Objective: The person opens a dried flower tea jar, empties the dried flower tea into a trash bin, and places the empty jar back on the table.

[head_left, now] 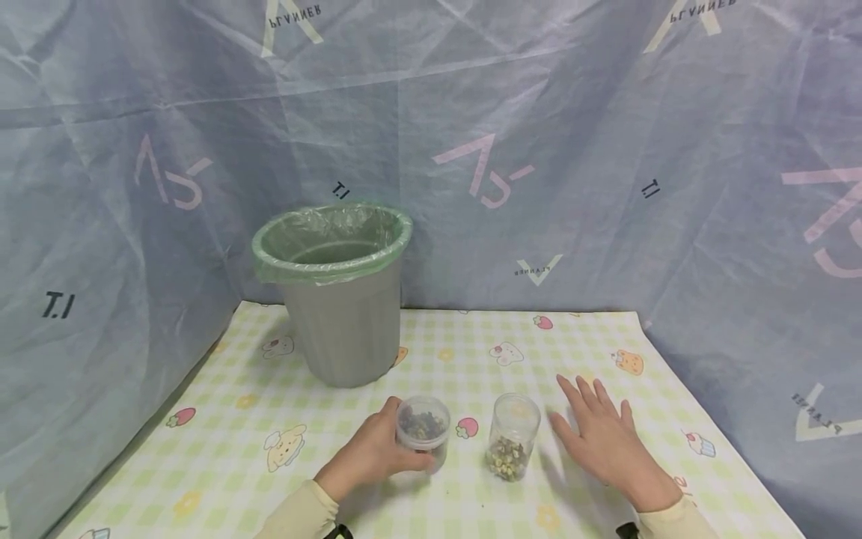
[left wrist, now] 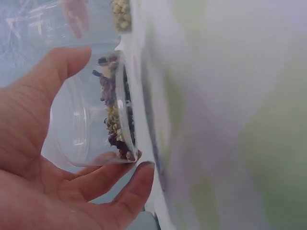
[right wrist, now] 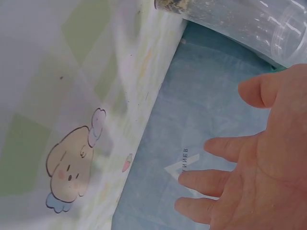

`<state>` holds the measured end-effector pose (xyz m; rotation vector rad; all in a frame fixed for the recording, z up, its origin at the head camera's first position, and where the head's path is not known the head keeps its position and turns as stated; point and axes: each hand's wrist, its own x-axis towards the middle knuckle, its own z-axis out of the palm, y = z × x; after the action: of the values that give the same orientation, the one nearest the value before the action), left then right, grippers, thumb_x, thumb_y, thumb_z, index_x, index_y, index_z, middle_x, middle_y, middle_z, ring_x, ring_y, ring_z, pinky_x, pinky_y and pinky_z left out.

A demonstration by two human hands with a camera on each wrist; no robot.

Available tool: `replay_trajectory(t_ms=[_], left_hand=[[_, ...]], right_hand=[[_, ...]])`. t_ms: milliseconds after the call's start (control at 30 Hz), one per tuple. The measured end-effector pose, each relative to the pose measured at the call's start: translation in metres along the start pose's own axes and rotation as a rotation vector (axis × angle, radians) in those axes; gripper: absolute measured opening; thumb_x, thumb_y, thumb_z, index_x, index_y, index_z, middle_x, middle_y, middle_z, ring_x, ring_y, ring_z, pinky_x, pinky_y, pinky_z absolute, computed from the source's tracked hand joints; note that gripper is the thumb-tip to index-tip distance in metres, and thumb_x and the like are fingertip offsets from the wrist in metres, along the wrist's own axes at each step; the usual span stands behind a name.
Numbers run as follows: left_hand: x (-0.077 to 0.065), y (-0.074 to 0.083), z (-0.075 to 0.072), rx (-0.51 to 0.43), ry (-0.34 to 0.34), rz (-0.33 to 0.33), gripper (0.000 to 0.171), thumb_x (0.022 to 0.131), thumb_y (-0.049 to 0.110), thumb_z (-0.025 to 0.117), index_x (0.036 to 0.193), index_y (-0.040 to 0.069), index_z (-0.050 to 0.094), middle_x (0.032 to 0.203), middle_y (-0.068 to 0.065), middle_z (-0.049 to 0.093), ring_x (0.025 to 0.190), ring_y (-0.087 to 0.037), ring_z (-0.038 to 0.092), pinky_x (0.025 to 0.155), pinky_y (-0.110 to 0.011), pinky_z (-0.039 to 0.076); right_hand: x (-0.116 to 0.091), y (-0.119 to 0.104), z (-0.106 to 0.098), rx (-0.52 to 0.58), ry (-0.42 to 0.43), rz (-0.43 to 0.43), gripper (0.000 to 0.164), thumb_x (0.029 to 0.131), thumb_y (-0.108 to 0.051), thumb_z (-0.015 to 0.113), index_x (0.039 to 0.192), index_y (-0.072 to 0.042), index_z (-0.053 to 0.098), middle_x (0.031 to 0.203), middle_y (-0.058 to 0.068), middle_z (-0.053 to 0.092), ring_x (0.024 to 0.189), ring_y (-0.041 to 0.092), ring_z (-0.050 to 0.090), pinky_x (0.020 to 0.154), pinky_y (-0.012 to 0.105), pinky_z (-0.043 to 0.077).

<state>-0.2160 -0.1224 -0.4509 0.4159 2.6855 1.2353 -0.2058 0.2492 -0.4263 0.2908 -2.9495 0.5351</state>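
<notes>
My left hand (head_left: 374,449) grips a short clear plastic jar (head_left: 424,425), thumb on the near side and fingers round the far side. Dried flower bits (left wrist: 112,115), dark purple and yellowish, lie in the bottom of this jar. To its right stands a taller clear jar (head_left: 517,427), with pale yellowish dried buds (head_left: 507,458) at its base. Just right of the taller jar is my right hand (head_left: 601,436), palm down with fingers spread, holding nothing. In the right wrist view its thumb (right wrist: 259,92) points toward the tall jar's side.
A grey bin (head_left: 346,329) lined with a green plastic bag (head_left: 332,271) stands at the back left. A checked cloth with cartoon prints (head_left: 249,442) covers the table. Blue-grey printed sheeting (head_left: 572,187) hangs behind and at both sides.
</notes>
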Motion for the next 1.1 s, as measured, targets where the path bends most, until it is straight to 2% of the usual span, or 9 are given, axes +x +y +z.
replay_trajectory(t_ms=[233, 400, 600, 800, 1100], left_hand=[[0.001, 0.008, -0.011, -0.032, 0.053, 0.084, 0.091, 0.076, 0.042, 0.091, 0.141, 0.003, 0.042, 0.128, -0.012, 0.062, 0.117, -0.026, 0.063, 0.093, -0.048, 0.052], [0.002, 0.016, -0.018, -0.075, 0.085, 0.119, 0.089, 0.078, 0.038, 0.09, 0.145, 0.005, 0.041, 0.131, -0.01, 0.06, 0.12, -0.028, 0.061, 0.095, -0.05, 0.052], [0.006, 0.03, -0.026, -0.097, 0.122, 0.126, 0.094, 0.08, 0.035, 0.088, 0.152, 0.007, 0.035, 0.139, -0.012, 0.054, 0.125, -0.034, 0.059, 0.099, -0.051, 0.052], [0.007, 0.042, -0.035, -0.098, 0.153, 0.131, 0.1, 0.079, 0.035, 0.089, 0.156, 0.008, 0.031, 0.141, -0.01, 0.051, 0.125, -0.028, 0.057, 0.103, -0.048, 0.05], [0.013, 0.057, -0.054, -0.074, 0.205, 0.165, 0.093, 0.077, 0.034, 0.09, 0.15, 0.007, 0.038, 0.13, -0.008, 0.055, 0.111, -0.022, 0.057, 0.093, -0.042, 0.05]], right_hand=[[0.0, -0.002, -0.008, 0.04, 0.002, -0.019, 0.071, 0.108, -0.058, 0.036, 0.162, -0.012, 0.033, 0.164, 0.031, 0.027, 0.15, 0.058, 0.014, 0.105, 0.085, 0.006], [0.0, -0.006, -0.015, 0.06, 0.012, -0.024, 0.069, 0.109, -0.056, 0.035, 0.163, -0.013, 0.031, 0.165, 0.031, 0.025, 0.15, 0.059, 0.013, 0.103, 0.087, 0.005], [0.004, -0.011, -0.024, 0.037, 0.049, -0.036, 0.068, 0.11, -0.054, 0.035, 0.163, -0.013, 0.03, 0.164, 0.032, 0.025, 0.149, 0.061, 0.014, 0.106, 0.085, 0.008], [0.012, -0.019, -0.033, 0.007, 0.09, -0.05, 0.068, 0.11, -0.053, 0.036, 0.163, -0.011, 0.031, 0.163, 0.032, 0.028, 0.148, 0.06, 0.02, 0.107, 0.083, 0.014], [0.022, -0.031, -0.049, 0.031, 0.137, -0.101, 0.066, 0.11, -0.047, 0.04, 0.163, -0.008, 0.03, 0.162, 0.032, 0.029, 0.148, 0.058, 0.023, 0.112, 0.075, 0.021]])
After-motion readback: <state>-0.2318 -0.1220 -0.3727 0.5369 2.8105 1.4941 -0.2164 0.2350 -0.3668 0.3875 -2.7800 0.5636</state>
